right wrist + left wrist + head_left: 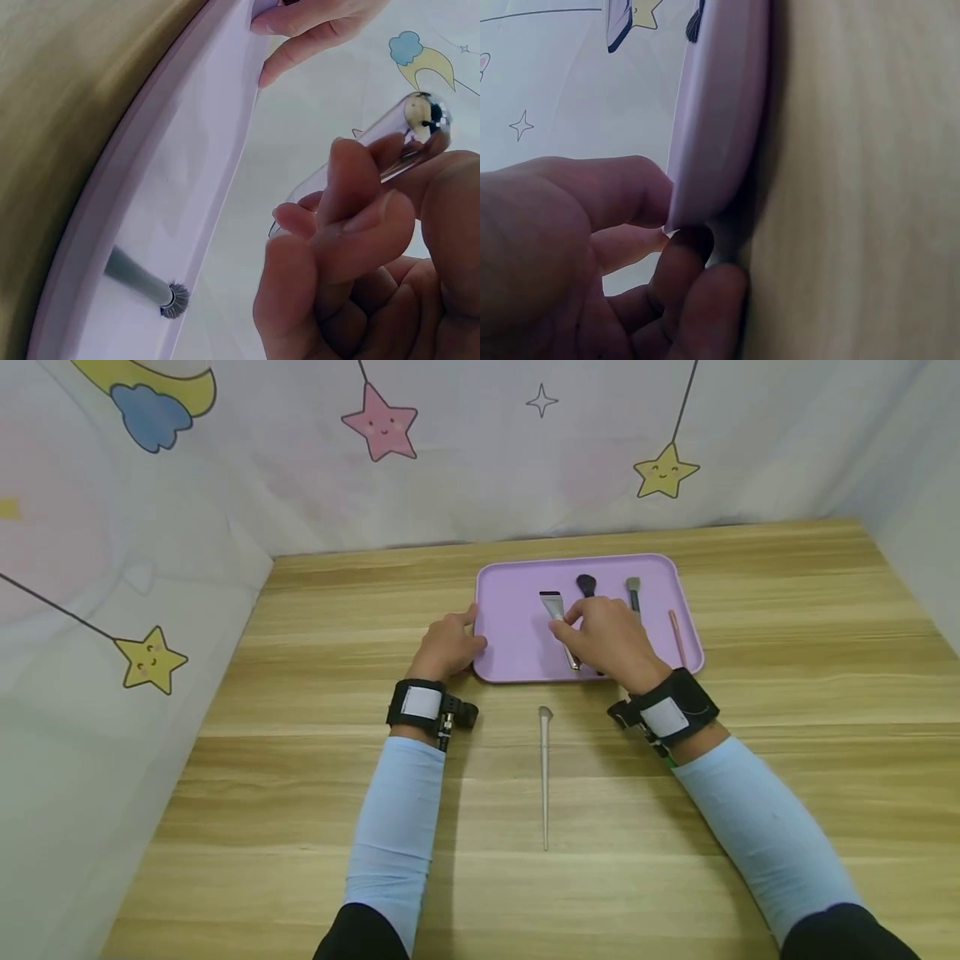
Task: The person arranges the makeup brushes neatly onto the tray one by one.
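Note:
At the back of the table lies a purple tray (513, 647). My left hand (447, 646) pinches its left rim, thumb over the edge and fingers below it in the left wrist view. Over the tray, my right hand (611, 639) pinches a flat-headed makeup brush (553, 605) with dark bristle tips; its shiny handle end (429, 124) sticks out past the fingers in the right wrist view. Beside that hand are a black fluffy makeup brush (587, 584), partly hidden by the fingers, and a makeup brush with a dark green handle (634, 593).
A thin pinkish stick (677, 637) lies near the tray's right side. In front of the tray, a pale-handled makeup brush (545, 777) lies on the wooden table (300, 777), between both forearms. A white curtain (480, 468) with stars hangs behind.

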A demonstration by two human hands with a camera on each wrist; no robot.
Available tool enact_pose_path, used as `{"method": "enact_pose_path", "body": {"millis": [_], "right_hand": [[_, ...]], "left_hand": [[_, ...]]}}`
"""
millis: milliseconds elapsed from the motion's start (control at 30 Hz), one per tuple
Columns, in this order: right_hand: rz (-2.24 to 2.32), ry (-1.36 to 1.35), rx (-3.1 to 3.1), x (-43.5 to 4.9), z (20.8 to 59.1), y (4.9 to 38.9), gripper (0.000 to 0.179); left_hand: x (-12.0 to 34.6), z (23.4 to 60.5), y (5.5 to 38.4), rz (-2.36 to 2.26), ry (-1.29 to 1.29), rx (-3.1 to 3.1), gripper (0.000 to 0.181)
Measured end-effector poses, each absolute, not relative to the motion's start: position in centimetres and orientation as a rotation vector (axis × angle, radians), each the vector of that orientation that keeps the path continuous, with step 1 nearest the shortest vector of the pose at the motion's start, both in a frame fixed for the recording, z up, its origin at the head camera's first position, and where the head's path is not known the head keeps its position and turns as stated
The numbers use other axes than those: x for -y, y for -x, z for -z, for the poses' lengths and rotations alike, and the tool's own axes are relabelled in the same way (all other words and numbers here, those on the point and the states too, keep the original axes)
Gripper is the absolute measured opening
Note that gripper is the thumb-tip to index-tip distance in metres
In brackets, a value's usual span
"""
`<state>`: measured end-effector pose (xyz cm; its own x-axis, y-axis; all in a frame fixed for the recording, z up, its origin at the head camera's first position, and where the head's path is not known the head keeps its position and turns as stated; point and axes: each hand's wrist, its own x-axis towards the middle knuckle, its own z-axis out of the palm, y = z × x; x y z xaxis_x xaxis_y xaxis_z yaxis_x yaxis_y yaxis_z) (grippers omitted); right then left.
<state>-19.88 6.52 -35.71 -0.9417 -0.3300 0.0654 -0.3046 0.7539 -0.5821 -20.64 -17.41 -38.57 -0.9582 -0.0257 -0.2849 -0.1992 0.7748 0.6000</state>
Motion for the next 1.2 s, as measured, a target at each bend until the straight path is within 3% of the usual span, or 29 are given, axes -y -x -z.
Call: {"method": "enact_pose_path", "body": {"millis": [1200], "right_hand": [[0.887, 0.401, -2.890, -5.1, 37.0, 21.8, 0.038]], "left_hand": [[17.3, 38.7, 20.4, -0.944, 0.196, -2.726, 0.064]]}}
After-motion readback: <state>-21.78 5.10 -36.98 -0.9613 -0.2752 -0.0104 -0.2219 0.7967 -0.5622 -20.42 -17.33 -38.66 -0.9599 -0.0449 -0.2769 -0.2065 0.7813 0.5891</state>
